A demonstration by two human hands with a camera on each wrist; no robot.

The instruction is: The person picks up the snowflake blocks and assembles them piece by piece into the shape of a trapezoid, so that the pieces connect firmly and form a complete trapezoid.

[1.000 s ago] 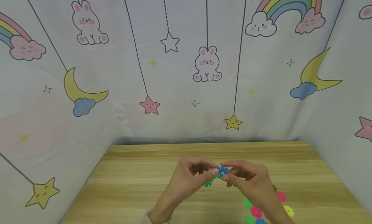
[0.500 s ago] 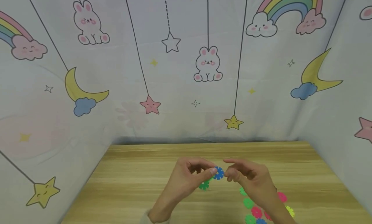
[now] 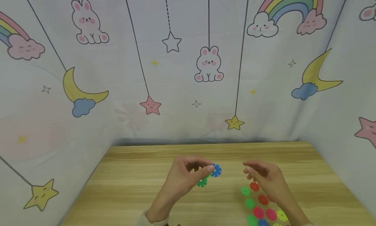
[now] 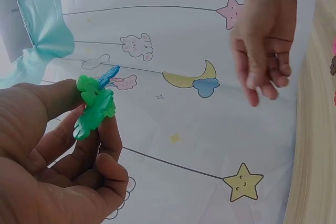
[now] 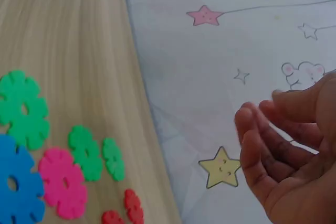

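Note:
Between thumb and fingers, my left hand (image 3: pixel 183 178) pinches a small cluster of joined plastic snowflake discs above the table. A blue disc (image 3: pixel 216 170) sticks out past the fingertips to the right, and a green disc (image 3: pixel 202 182) hangs below the thumb. In the left wrist view the green discs (image 4: pixel 94 109) overlap, with the blue disc (image 4: pixel 109 75) seen nearly edge-on behind them. My right hand (image 3: pixel 268 178) is apart from the cluster, over loose discs at the right. Its fingers are loosely bent with nothing between them, as the right wrist view of the hand (image 5: pixel 294 156) also shows.
Loose snowflake discs lie on the wooden table (image 3: pixel 132 196) at the front right: red (image 3: pixel 254 186), green (image 3: pixel 245 191), pink (image 3: pixel 258 212), yellow (image 3: pixel 282 215) and blue (image 3: pixel 263 222). My right forearm covers some. A printed cloth wall (image 3: pixel 182 121) encloses the table's back and sides.
My right hand has let go of the blue disc and moved off to the right. The left hand has shifted slightly left, keeping the joined discs.

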